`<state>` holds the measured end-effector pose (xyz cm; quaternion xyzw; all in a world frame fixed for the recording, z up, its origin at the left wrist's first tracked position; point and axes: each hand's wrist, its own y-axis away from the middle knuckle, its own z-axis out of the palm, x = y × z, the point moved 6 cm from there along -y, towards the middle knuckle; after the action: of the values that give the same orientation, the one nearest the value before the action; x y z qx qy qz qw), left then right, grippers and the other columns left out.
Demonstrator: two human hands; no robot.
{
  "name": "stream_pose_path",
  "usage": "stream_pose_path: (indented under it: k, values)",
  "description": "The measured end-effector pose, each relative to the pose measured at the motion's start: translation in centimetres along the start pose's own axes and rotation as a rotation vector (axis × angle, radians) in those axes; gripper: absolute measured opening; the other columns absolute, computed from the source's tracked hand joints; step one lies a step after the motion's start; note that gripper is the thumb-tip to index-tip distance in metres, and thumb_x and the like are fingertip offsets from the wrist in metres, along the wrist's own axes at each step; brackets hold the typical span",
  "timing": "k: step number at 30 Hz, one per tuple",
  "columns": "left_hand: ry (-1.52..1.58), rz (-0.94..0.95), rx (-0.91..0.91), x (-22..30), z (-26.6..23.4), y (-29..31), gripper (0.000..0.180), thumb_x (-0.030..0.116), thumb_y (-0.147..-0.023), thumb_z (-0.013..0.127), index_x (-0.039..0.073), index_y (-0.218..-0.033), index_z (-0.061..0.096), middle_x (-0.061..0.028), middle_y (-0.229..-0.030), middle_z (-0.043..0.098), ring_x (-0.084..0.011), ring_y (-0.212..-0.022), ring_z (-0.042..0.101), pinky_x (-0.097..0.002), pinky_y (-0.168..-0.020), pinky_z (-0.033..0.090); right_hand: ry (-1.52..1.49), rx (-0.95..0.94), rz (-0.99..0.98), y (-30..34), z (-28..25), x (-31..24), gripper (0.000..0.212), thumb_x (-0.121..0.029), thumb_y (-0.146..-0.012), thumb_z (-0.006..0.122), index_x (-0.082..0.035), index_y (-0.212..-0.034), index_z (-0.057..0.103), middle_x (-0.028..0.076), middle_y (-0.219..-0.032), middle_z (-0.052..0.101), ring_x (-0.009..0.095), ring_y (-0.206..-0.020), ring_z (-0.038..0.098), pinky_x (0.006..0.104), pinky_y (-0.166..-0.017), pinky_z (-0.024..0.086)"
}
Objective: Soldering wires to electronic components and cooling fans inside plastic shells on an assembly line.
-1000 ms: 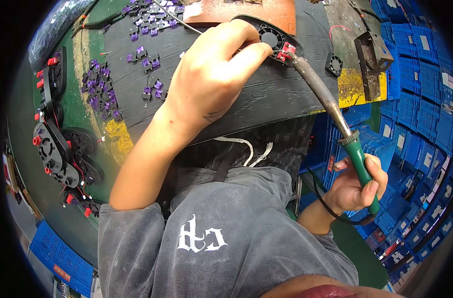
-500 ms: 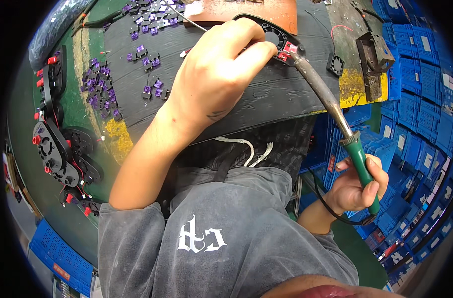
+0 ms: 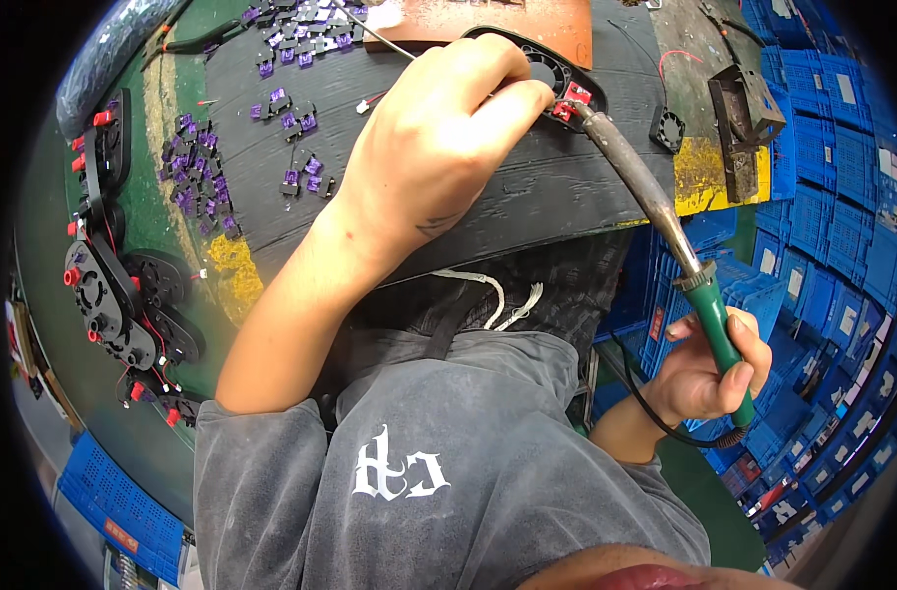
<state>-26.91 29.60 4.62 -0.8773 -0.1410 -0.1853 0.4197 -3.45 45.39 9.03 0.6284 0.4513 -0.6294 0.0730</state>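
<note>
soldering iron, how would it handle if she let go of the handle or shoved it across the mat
The soldering iron looks stiff: long metal barrel, rigid green handle. Round all along, so it would probably roll on the black mat. Its cord trails from the handle in the right hand, likely tugging it.

Green workbench [image 3: 188,256], perhaps blue crates [image 3: 812,167]

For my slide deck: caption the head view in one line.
Left hand steadies a black fan part while the right hand holds a green-handled soldering iron to its red connector.
</note>
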Motion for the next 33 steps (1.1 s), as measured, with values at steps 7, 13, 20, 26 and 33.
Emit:
stream_pose_path:
  k: [7,13,20,26,33]
  values:
    - [-0.002,-0.006,-0.002,-0.1,-0.3,0.1,0.017,-0.004,-0.076,0.07,0.0,-0.093,0.068,-0.0099,-0.087,0.06,-0.0251,-0.077,0.062,-0.0331,-0.068,0.051,-0.011,-0.008,0.004,-0.1,0.3,-0.3,0.043,-0.034,-0.097,0.043,0.004,-0.106,0.06,0.025,-0.085,0.061,0.026,-0.06,0.061,0.0309,-0.048,0.052]
    - [0.002,-0.002,0.027,-0.2,-0.6,0.1,0.02,-0.006,-0.074,0.072,0.001,-0.093,0.068,-0.0101,-0.089,0.06,-0.025,-0.078,0.063,-0.0328,-0.068,0.052,-0.007,-0.001,0.007,0.2,0.1,-0.3,0.043,-0.034,-0.097,0.043,0.005,-0.105,0.06,0.025,-0.084,0.06,0.026,-0.059,0.061,0.0311,-0.048,0.052]
    - [0.018,-0.01,0.025,0.3,-1.3,-0.5,0.023,-0.007,-0.073,0.073,0.001,-0.094,0.069,-0.0104,-0.09,0.06,-0.0251,-0.079,0.062,-0.0322,-0.07,0.052,-0.003,0.007,0.01,0.4,-0.3,-0.1,0.043,-0.035,-0.097,0.043,0.004,-0.106,0.06,0.025,-0.085,0.061,0.026,-0.059,0.06,0.0312,-0.047,0.052]
    - [0.012,-0.062,0.101,-0.2,-2.1,-0.7,0.024,-0.007,-0.08,0.072,0.003,-0.103,0.071,-0.0068,-0.098,0.063,-0.009,-0.064,0.057,-0.0223,-0.056,0.047,-0.048,0.109,0.046,0.9,-1.7,0.8,0.045,-0.04,-0.097,0.041,0.0,-0.11,0.06,0.024,-0.084,0.061,0.024,-0.056,0.058,0.0311,-0.043,0.048]
    - [-0.208,-0.319,-0.17,0.0,-3.0,-1.8,0.036,0.001,-0.077,0.073,0.012,-0.111,0.067,-0.0078,-0.097,0.06,-0.0251,-0.08,0.064,-0.0347,-0.069,0.052,-0.19,0.222,0.16,0.8,-3.6,3.3,0.047,-0.043,-0.096,0.043,-0.003,-0.112,0.062,0.022,-0.083,0.061,0.022,-0.054,0.055,0.0286,-0.042,0.045]
